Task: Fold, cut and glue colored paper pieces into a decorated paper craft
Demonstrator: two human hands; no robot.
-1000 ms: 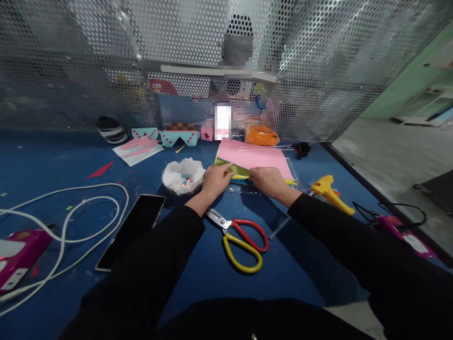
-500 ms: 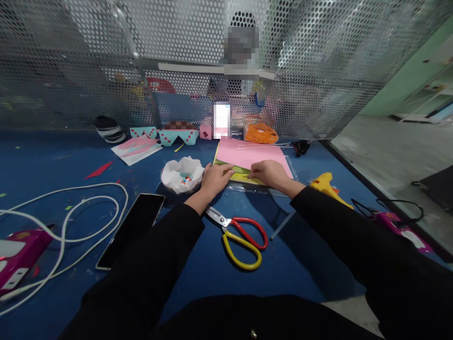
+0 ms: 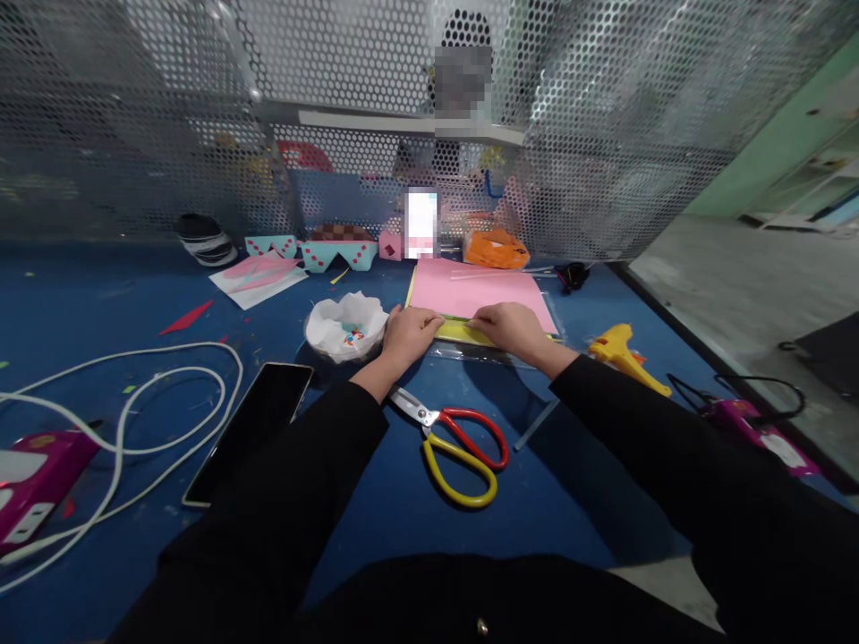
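A stack of coloured paper lies before me, with a pink sheet (image 3: 480, 291) uppermost and a yellow sheet (image 3: 463, 332) showing along its near edge. My left hand (image 3: 411, 334) is closed at the left part of that edge, fingertips pinching the yellow paper. Farther right, my right hand (image 3: 514, 329) pinches the same edge between thumb and fingers. A clear plastic sleeve (image 3: 463, 354) sticks out under the stack. Just below my left wrist are scissors (image 3: 424, 417) with one red and one yellow handle. Beside the left hand stands a bowl (image 3: 345, 326) lined with white paper, small coloured bits inside.
A black phone (image 3: 255, 429) and looped white cable (image 3: 119, 438) lie on the left. On the right are a yellow glue gun (image 3: 624, 353), a glue stick (image 3: 537, 425) and a magenta power strip (image 3: 758, 434). Folded paper pieces (image 3: 339, 255) and an orange pack (image 3: 497, 249) line the perforated metal panel.
The near edge of the paper has flattened, and the green gap under the pink sheet has narrowed. My left fingers have curled in more; the right hand has shifted slightly left.
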